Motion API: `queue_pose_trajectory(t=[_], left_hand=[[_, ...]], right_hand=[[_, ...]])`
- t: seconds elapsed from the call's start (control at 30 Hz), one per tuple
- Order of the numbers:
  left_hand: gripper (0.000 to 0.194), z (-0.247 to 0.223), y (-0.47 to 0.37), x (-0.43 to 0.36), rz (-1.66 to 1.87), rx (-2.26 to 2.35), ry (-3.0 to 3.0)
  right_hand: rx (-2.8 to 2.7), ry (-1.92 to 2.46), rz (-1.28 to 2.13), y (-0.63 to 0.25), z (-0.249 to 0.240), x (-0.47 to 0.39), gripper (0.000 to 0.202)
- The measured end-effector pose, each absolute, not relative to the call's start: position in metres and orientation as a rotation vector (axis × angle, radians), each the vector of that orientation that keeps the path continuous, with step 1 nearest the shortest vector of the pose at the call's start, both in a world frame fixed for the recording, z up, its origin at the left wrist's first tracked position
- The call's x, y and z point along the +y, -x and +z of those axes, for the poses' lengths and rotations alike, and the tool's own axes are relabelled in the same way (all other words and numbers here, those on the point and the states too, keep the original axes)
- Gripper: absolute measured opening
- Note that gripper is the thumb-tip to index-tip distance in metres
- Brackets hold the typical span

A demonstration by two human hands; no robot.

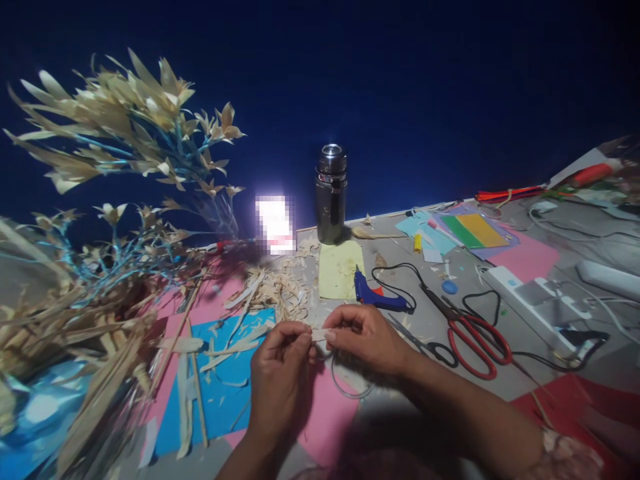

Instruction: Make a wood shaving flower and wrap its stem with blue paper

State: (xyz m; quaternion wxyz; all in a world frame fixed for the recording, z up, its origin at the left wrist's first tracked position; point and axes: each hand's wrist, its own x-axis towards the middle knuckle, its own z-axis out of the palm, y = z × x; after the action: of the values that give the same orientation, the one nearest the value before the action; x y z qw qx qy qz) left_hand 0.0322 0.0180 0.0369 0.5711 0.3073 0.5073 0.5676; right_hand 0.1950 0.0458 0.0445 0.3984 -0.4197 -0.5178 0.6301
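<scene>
Between my two hands is a small pale strip of dried husk, pinched at both ends. My left hand grips its left end with thumb and fingertips. The right end is in the pinch of my right hand, whose other fingers are curled. Below the hands a thin wire loop shows over pink paper; whether a hand touches it I cannot tell. Left of my left hand, husk scraps lie on a blue sheet. A blue glue gun rests just beyond my right hand.
Dried-husk flowers on blue stems rise at the left. A dark flask stands behind a yellow pad. Right of my hands lie red-handled scissors, smaller black-handled scissors, a power strip and cords.
</scene>
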Motion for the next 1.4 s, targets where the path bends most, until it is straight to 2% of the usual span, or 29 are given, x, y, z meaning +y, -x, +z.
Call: queue_pose_trajectory(t=[0.23,0.33,0.43,0.5,0.6,0.7,0.87,1.07,1.27,1.4], left_hand=[[0.030,0.028,-0.036,0.018,1.279,1.186,-0.621],[0.034,0.036,-0.035,0.026,1.277,1.189,-0.583],[0.032,0.044,-0.026,0.044,1.334,1.300,-0.685],[0.029,0.043,-0.020,0.060,1.294,1.365,-0.850],[0.021,0.033,-0.021,0.088,1.265,1.415,-1.144],[0.019,0.021,-0.033,0.112,1.114,1.503,-1.497],[0.017,0.002,-0.052,0.131,0.992,1.585,-1.693],[0.014,-0.011,-0.055,0.133,0.888,1.606,-1.827],[0.015,-0.011,-0.054,0.132,0.873,1.590,-1.849],[0.015,-0.011,-0.054,0.132,0.902,1.580,-1.807]], right_hand=[[-1.325,1.121,1.538,-0.193,0.040,0.043,0.015],[-1.499,1.238,1.459,-0.208,0.039,0.042,0.015],[-1.949,1.478,0.882,-0.239,0.031,0.047,0.014],[-2.128,1.637,0.496,-0.261,0.022,0.052,0.027],[-2.285,1.742,0.295,-0.282,0.008,0.059,0.042],[-2.336,1.779,0.268,-0.287,0.000,0.065,0.044],[-2.326,1.777,0.284,-0.286,-0.004,0.073,0.045],[-2.302,1.718,0.337,-0.295,-0.002,0.078,0.032],[-2.190,1.503,0.562,-0.324,-0.001,0.080,0.028],[-2.001,1.435,0.829,-0.343,-0.003,0.085,0.029]])
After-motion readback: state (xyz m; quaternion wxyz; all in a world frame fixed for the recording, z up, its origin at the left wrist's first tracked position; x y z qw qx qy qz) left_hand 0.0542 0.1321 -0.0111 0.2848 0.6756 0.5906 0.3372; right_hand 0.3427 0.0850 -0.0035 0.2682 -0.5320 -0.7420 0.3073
